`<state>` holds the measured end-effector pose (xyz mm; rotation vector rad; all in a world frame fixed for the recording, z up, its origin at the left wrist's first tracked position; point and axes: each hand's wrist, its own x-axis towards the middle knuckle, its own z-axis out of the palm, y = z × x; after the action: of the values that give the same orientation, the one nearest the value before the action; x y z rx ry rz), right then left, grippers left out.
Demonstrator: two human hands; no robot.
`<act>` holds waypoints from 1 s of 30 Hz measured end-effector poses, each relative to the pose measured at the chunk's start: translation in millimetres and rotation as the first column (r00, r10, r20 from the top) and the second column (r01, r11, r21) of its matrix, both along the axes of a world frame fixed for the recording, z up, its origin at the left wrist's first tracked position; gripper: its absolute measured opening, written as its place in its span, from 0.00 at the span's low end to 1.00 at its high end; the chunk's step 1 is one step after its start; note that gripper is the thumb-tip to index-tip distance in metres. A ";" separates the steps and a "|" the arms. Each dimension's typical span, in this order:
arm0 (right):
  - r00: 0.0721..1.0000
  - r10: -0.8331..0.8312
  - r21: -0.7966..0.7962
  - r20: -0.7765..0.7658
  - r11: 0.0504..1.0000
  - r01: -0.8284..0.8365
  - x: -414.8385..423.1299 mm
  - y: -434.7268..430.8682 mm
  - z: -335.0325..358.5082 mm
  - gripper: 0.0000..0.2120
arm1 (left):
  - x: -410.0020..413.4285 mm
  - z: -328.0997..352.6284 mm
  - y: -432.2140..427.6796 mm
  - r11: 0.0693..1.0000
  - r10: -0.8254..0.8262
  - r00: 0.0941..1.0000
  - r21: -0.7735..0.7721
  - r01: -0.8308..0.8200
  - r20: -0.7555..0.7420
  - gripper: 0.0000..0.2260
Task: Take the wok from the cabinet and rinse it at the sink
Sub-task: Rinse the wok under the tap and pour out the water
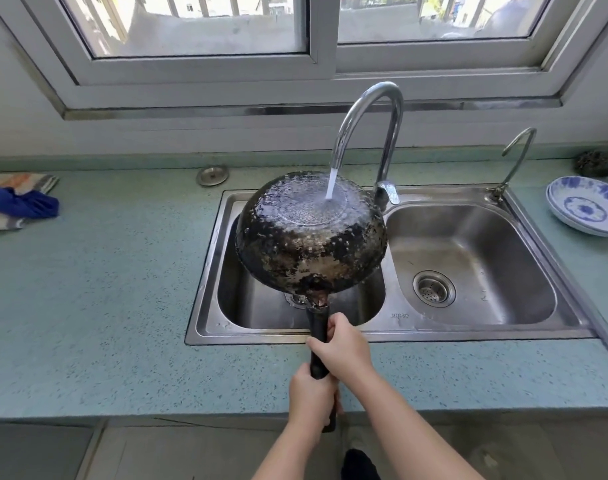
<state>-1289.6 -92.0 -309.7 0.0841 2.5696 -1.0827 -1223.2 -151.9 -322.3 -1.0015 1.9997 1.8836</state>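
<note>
Both hands are wrapped around the wok's handle (pixel 318 344), one behind the other. Left hand (pixel 311 396) grips the near end, out past the counter edge, and right hand (pixel 342 344) is clenched round it further up, right over the sink's front rim. So a proper two-handed hold, nothing loose.

Wok (pixel 311 233) is flipped upside down and held over the left basin of the sink (pixel 392 332), bottom facing up and tipped a bit toward the camera. Outside is black and pretty patchy, with worn metal-coloured spots all over. Tap (pixel 368 129) is running, and the stream (pixel 331 185) hits the flat base slightly right of centre and spreads out in a wet sheen with droplets all round the curve. Can't see the inside of the wok from here.

Right basin has nothing in it, just the drain strainer (pixel 434 289). A second, smaller tap (pixel 515 157) stands at the sink's back right corner. Counter (pixel 105 289) is a speckled blue-green. On it: a sink plug (pixel 212 175) behind the sink's left corner, a blue cloth on top of a striped towel (pixel 16 199) far left, and stacked blue-and-white plates (pixel 586 209) far right with a dark scrubber (pixel 595 163) behind them. Window (pixel 313 36) runs along the back wall.
</note>
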 end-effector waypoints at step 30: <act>1.000 -0.014 -0.024 -0.023 1.000 0.013 -0.5 3.3 -0.3 0.14 | -0.2 -1.3 5.1 0.999 -0.002 1.000 0.039 0.002 -0.002 0.03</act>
<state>-1290.1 -88.7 -309.9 0.0834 2.5788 -1.1257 -1223.4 -146.8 -323.6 -0.9875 1.9565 1.9156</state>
